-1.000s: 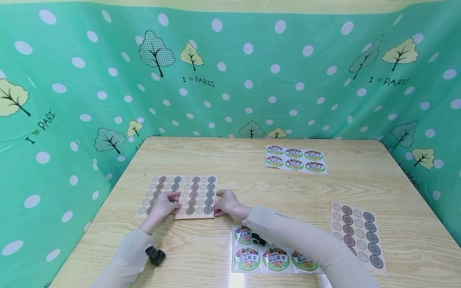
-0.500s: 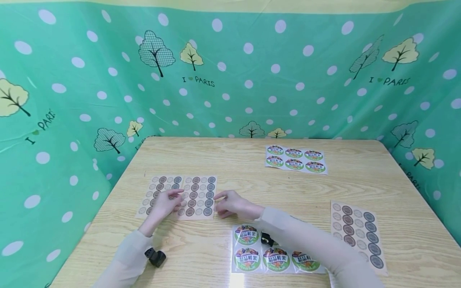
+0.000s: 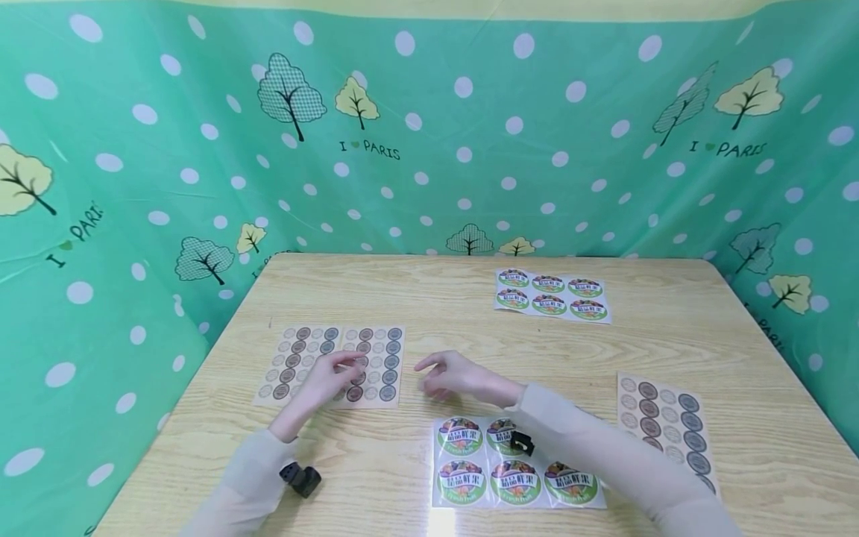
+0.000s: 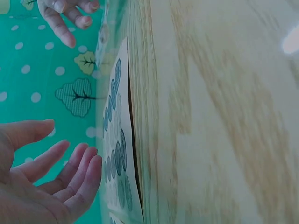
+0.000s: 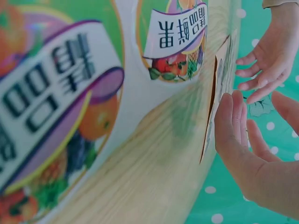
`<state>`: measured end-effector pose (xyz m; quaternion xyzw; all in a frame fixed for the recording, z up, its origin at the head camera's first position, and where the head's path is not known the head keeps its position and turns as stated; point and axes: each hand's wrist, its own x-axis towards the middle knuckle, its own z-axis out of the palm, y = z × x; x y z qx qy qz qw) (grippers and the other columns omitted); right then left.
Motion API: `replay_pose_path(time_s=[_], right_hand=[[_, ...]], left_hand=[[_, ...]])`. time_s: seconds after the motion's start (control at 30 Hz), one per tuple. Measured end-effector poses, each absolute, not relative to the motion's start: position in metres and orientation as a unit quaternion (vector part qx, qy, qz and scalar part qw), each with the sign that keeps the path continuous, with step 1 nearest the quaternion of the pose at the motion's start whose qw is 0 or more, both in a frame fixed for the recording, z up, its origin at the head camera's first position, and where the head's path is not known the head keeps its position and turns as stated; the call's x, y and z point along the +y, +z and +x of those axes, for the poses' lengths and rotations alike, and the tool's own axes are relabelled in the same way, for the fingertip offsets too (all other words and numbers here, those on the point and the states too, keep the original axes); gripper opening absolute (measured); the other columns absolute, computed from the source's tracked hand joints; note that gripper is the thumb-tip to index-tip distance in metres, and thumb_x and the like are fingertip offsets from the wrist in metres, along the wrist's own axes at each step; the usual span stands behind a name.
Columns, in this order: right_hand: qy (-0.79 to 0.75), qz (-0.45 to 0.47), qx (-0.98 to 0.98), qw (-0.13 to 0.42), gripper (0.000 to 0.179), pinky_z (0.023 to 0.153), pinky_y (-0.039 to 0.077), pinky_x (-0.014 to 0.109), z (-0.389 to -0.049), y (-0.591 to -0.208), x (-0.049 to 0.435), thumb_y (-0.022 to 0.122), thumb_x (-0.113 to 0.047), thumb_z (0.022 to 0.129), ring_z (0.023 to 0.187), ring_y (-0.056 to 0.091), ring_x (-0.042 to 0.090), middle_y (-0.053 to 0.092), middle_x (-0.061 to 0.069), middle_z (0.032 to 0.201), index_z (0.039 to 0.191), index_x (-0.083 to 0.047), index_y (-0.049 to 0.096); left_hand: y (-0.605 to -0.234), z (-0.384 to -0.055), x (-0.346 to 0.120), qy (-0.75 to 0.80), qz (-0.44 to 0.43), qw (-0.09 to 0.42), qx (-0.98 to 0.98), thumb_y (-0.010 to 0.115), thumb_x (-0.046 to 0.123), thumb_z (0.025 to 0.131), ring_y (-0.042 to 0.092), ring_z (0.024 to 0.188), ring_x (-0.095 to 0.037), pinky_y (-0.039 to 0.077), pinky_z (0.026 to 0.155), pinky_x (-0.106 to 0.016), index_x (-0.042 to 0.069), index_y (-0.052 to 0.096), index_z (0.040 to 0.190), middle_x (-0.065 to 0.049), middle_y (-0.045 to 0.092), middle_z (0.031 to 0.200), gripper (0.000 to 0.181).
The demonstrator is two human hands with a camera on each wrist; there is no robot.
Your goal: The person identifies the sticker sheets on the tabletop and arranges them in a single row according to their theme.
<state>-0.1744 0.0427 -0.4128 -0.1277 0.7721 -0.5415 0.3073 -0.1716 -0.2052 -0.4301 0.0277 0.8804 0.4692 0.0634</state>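
Observation:
Two brown sticker sheets with round seals lie side by side on the left of the table: the left sheet [image 3: 290, 365] and the right sheet [image 3: 385, 373]. Over the right sheet hovers my left hand [image 3: 326, 378], its fingers relaxed and holding nothing; in the left wrist view this hand [image 4: 51, 182] is apart from the sheet [image 4: 122, 186]. My right hand [image 3: 459, 375] is off the right sheet's right edge, fingers loosely bent around nothing. In the right wrist view the right hand [image 5: 254, 158] faces the left hand [image 5: 273, 53] across the sheet.
A fruit-label sheet [image 3: 483, 464] lies at the front middle, partly under the right forearm. Another fruit-label sheet [image 3: 552, 295] lies at the back right. A third seal sheet [image 3: 671, 429] is on the right, partly covered by the sleeve. A polka-dot curtain [image 3: 429, 134] encloses the table [image 3: 376, 477].
Both hands have let go of the right seal sheet, which now lies flat beside the left one. My right hand has drawn away to the right; my left hand has shifted slightly right.

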Motion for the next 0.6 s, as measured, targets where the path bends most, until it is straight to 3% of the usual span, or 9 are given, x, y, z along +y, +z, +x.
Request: replay_pose_path(time_s=[0.37,0.6], right_hand=[[-0.525,-0.154,0.784,0.293,0.037,0.07,0.053,0.035,-0.173,-0.405,0.069,0.061,-0.006,0.08,0.079,0.06,0.027,0.059,0.015,0.091,0.115,0.002,0.053],[-0.513,-0.165,0.794,0.281,0.037,0.073,0.052,0.037,-0.172,-0.401,0.093,0.059,-0.004,0.08,0.075,0.058,0.015,0.059,0.017,0.093,0.116,0.004,0.052]], left_hand=[[-0.428,-0.176,-0.187,0.471,0.071,0.074,0.876,0.056,0.006,0.084,0.059,0.075,-0.026,0.052,0.063,-0.031,-0.008,0.054,0.112,-0.017,0.061,0.091,0.032],[-0.423,-0.18,-0.169,0.448,0.069,0.085,0.887,0.059,0.012,0.083,0.057,0.078,-0.018,0.048,0.065,-0.025,0.0,0.058,0.113,-0.01,0.063,0.095,0.032]])
